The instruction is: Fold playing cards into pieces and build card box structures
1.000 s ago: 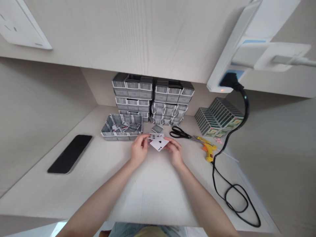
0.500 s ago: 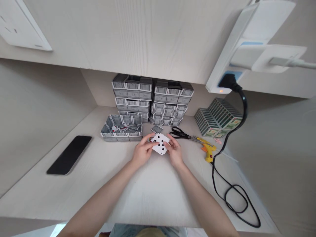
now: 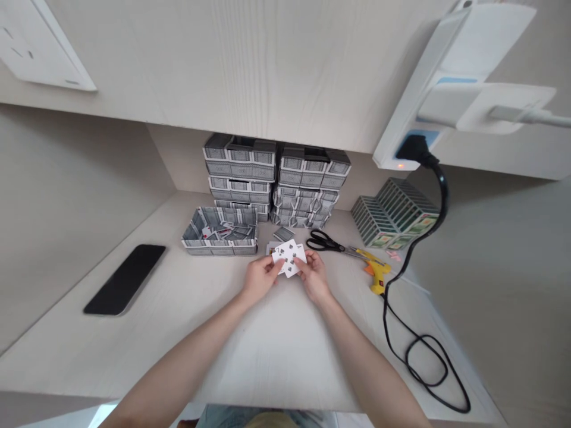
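Observation:
Two overlapping playing cards (image 3: 291, 252), face up with black spades, are held just above the desk between my hands. My left hand (image 3: 261, 278) pinches the left edge, thumb on top. Opposite it, my right hand (image 3: 313, 276) grips the right-hand card with its thumb on the face. Behind my left fingers, another card (image 3: 270, 246) with a coloured face lies partly hidden. A grey-backed card (image 3: 283, 233) rests on the desk just beyond. Left of that stands an open box made of folded cards (image 3: 220, 248), with loose cards inside.
Stacked card-made boxes (image 3: 241, 171) stand at the back. To the right lie black scissors (image 3: 325, 241), a yellow glue gun (image 3: 378, 273) and a looped black cable (image 3: 419, 339). Decks of cards (image 3: 392, 214) sit behind them. A phone (image 3: 127, 279) lies left; a power strip (image 3: 401, 142) hangs above right.
The cards have fanned apart, so a second card's corner now shows at the right. My fingers have closed in around the edges, and the coloured card behind is more exposed.

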Demonstrator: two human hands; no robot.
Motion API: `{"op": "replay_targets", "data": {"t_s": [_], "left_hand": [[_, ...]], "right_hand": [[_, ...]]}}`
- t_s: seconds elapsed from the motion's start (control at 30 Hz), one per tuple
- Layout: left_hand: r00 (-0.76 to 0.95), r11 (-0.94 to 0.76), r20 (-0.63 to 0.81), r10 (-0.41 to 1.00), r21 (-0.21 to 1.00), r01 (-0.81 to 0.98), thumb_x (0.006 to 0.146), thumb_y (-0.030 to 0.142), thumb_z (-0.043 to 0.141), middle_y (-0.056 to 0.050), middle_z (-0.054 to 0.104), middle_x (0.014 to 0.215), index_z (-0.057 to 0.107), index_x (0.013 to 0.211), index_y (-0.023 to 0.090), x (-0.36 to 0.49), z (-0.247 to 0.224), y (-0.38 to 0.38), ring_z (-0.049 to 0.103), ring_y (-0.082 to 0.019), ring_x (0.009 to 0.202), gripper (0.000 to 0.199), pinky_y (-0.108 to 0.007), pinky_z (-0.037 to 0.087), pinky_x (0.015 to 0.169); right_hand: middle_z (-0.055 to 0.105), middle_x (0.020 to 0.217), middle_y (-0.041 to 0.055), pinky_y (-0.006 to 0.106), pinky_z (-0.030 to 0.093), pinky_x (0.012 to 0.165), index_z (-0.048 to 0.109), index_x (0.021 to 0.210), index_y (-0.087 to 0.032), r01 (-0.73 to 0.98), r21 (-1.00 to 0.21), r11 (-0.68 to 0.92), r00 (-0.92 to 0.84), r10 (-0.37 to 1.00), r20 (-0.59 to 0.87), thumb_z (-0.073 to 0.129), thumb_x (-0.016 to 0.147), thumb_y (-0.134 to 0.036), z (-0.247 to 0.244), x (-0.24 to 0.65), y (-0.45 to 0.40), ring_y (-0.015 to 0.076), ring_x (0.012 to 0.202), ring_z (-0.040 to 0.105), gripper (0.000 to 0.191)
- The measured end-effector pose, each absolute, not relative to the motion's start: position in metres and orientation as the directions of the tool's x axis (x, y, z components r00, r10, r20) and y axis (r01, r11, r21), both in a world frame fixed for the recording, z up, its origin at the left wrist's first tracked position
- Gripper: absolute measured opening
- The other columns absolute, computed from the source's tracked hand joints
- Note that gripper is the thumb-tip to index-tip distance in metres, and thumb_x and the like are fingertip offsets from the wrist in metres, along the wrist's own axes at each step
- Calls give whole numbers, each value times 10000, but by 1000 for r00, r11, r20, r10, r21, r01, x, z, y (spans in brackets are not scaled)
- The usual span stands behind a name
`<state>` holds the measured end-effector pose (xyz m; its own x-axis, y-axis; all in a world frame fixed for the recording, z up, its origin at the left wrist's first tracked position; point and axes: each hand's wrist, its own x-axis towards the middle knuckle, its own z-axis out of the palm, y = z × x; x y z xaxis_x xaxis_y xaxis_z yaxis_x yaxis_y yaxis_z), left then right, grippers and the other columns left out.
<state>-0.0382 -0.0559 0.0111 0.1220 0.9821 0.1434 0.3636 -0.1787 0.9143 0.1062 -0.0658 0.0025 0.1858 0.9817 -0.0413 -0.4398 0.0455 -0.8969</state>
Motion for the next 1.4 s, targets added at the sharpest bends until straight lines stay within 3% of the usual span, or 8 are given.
{"op": "replay_targets", "data": {"t_s": [0.17, 0.33, 0.47, 0.77, 0.93, 1.4], "left_hand": [[95, -119, 97, 991, 955, 272, 699, 443, 546, 31, 533, 422, 577, 555, 139, -38, 13, -53, 474, -94, 407, 338, -197, 338, 420], [82, -113, 100, 992, 976, 186, 671, 416, 589, -20, 658, 683, 639, 708, 130, -41, 12, -47, 573, -134, 615, 293, -220, 427, 562], [61, -64, 58, 996, 993, 101, 642, 404, 621, -35, 663, 728, 641, 745, 127, -43, 9, -43, 583, -143, 651, 296, -240, 446, 618], [108, 50, -57, 993, 997, 65, 605, 442, 639, -6, 598, 564, 633, 658, 110, -44, 16, -43, 460, -89, 481, 336, -204, 338, 472], [133, 89, -100, 986, 992, 85, 601, 462, 634, 47, 455, 406, 599, 594, 110, -46, 20, -43, 327, -52, 373, 354, -195, 227, 393], [161, 94, -107, 981, 992, 85, 608, 419, 635, 57, 417, 380, 600, 615, 102, -45, 26, -46, 312, -55, 380, 319, -194, 215, 398]], "right_hand": [[642, 860, 20, 274, 491, 579, 568, 865, -191, -410, -912, 11, 118, 992, -41, 679, 624, -317, 4, 106, -66, 151, 691, 593, 293], [658, 758, 15, 276, 475, 595, 606, 794, -170, -383, -924, 6, 95, 995, -33, 666, 643, -327, 0, 107, -65, 147, 645, 593, 226], [668, 751, 12, 263, 459, 607, 617, 788, -166, -346, -938, 21, 81, 997, -8, 696, 610, -294, -1, 108, -65, 138, 632, 591, 233], [687, 764, 42, 309, 478, 637, 655, 822, -148, -404, -909, -99, -1, 994, -107, 710, 599, -312, -1, 111, -63, 179, 672, 620, 282], [692, 795, 51, 334, 487, 669, 661, 837, -152, -404, -905, -135, -34, 991, -132, 733, 564, -301, 2, 112, -63, 196, 710, 632, 319], [696, 802, 51, 333, 495, 686, 655, 846, -147, -399, -905, -147, -32, 989, -146, 735, 567, -284, -3, 113, -62, 190, 704, 640, 321]]}}
